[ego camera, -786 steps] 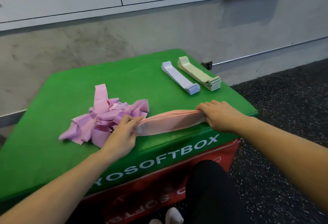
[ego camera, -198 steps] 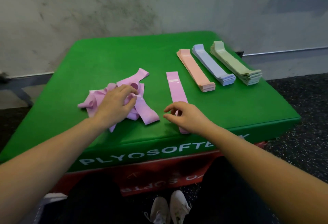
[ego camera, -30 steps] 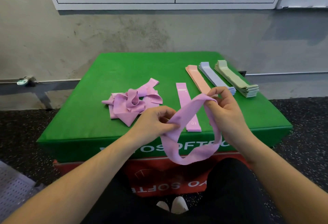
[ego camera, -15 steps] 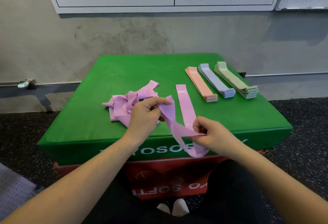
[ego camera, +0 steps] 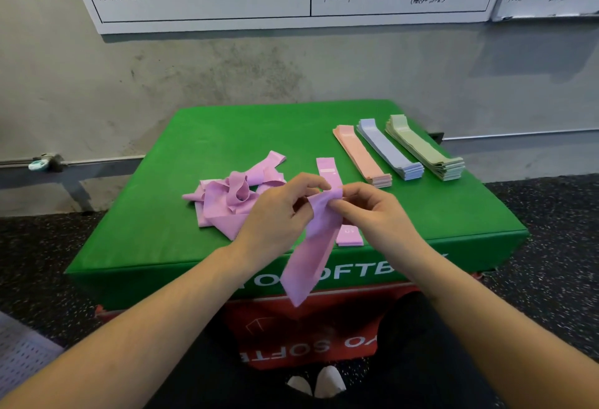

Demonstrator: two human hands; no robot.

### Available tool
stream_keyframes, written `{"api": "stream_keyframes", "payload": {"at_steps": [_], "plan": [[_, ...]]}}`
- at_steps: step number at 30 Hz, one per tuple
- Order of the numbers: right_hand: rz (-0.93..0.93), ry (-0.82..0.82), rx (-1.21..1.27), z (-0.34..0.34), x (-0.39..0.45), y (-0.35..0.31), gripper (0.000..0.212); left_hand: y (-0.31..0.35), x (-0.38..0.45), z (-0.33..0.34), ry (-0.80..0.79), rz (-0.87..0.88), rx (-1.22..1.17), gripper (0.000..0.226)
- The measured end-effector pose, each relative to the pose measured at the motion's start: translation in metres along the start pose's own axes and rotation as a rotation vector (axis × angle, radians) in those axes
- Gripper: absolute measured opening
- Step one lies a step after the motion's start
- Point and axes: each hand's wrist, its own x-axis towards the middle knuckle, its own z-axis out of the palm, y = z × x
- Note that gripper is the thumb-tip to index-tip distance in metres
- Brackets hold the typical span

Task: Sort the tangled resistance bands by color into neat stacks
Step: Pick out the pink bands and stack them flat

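Peach stack point(ego camera: 361, 155), blue stack point(ego camera: 389, 152), green stack point(ego camera: 423, 149) done at right; purple pile point(ego camera: 233, 199) remains at centre; left hand point(ego camera: 275, 214) and right hand point(ego camera: 376, 214) both pinch one purple band point(ego camera: 311, 253).

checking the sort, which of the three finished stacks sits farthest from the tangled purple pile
The green stack, outermost on the right; the blue stack and the peach stack lie between it and the purple pile.

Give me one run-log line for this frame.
step: flattening purple band | left hand: pinching top | right hand: pinching top | purple pile: unsorted | pink stack, blue stack, green stack: done
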Motion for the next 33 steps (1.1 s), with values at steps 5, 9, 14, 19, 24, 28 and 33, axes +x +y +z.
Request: {"api": "stream_keyframes", "payload": {"at_steps": [5,9,14,19,24,28,33], "plan": [[0.031,0.030,0.006,-0.002,0.000,-0.004,0.009,-0.003,0.000,-0.001,-0.106,-0.127,-0.345,0.047],[0.052,0.016,0.026,-0.007,0.002,-0.007,0.011,-0.005,-0.002,0.005,-0.173,-0.291,-0.610,0.040],[0.029,0.032,0.038,-0.011,0.009,-0.006,0.012,0.006,-0.003,0.023,-0.124,-0.407,-0.622,0.018],[0.070,0.085,0.116,-0.013,0.010,0.006,0.013,0.010,0.007,0.030,-0.026,-0.393,-0.535,0.020],[0.205,-0.013,0.213,-0.010,0.005,0.024,0.034,0.016,0.019,0.032,0.078,-0.474,-0.681,0.022],[0.232,-0.118,0.080,-0.015,-0.001,0.040,0.024,0.019,0.032,0.032,0.098,-0.518,-0.801,0.022],[0.277,-0.083,-0.025,-0.022,-0.005,0.051,0.015,0.010,0.066,0.036,0.237,-0.648,-0.995,0.019]]}}
